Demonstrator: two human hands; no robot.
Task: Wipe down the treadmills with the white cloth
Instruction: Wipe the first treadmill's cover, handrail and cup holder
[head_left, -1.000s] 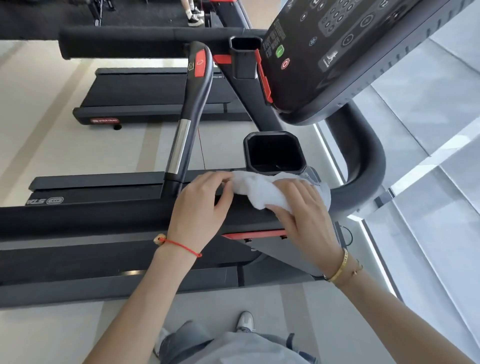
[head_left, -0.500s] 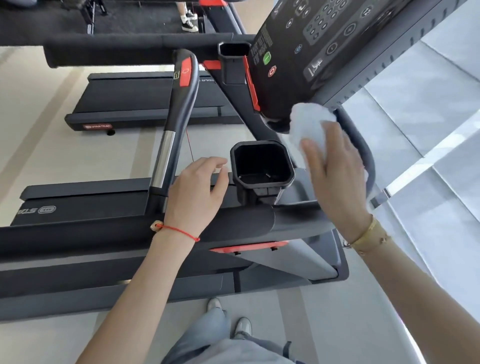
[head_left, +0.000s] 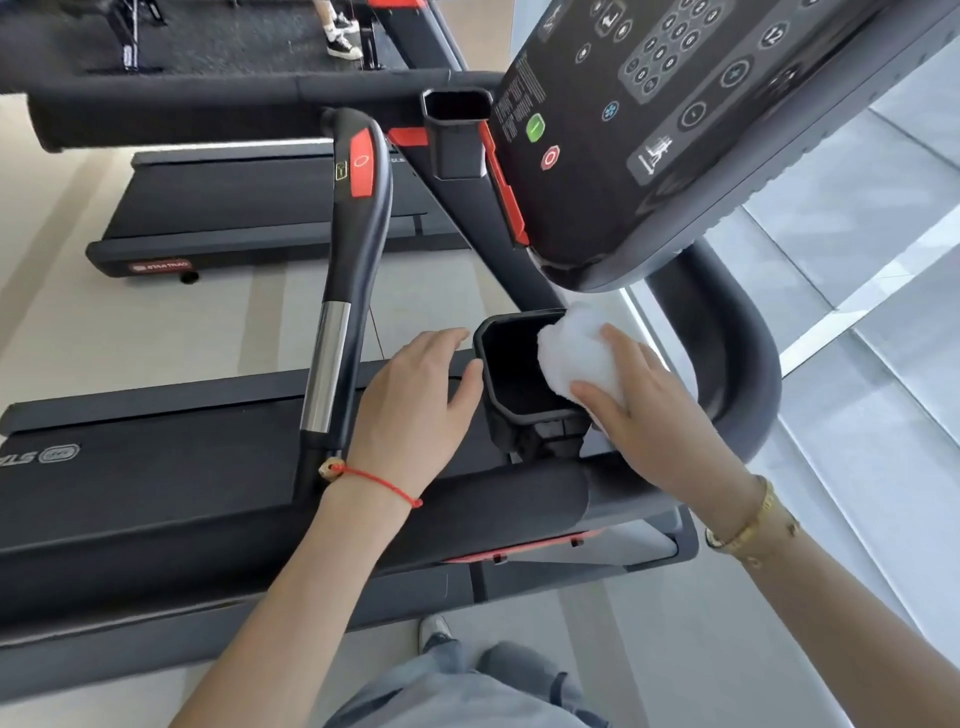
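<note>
The near treadmill (head_left: 156, 499) fills the lower left, its deck cut off at the left edge so the logo reads only in part. Its console (head_left: 675, 130) leans in from the upper right, the top and right side running out of frame; the button markings are too small to read. A second treadmill (head_left: 249, 208) lies beyond it, its far end hidden behind a padded bar (head_left: 208, 104). An upright handle (head_left: 353, 249) with a red patch and a chrome section rises between the two decks.

The square black cup holder (head_left: 514, 384) sits below the console — its inside is dark, and nothing in it can be made out. The white cloth (head_left: 576, 358) is bunched at the holder's right rim, partly over the opening. The right hand (head_left: 644, 421) holds it there, fingers curled round the wad with the tips buried in the fabric; the thumb presses the cloth's lower edge. The left hand (head_left: 415, 410) rests against the holder's left wall, fingers loosely together and nearly straight, thumb touching the rim — it grips nothing.

Shoes (head_left: 340, 36) at the top edge belong to someone otherwise cut off.
</note>
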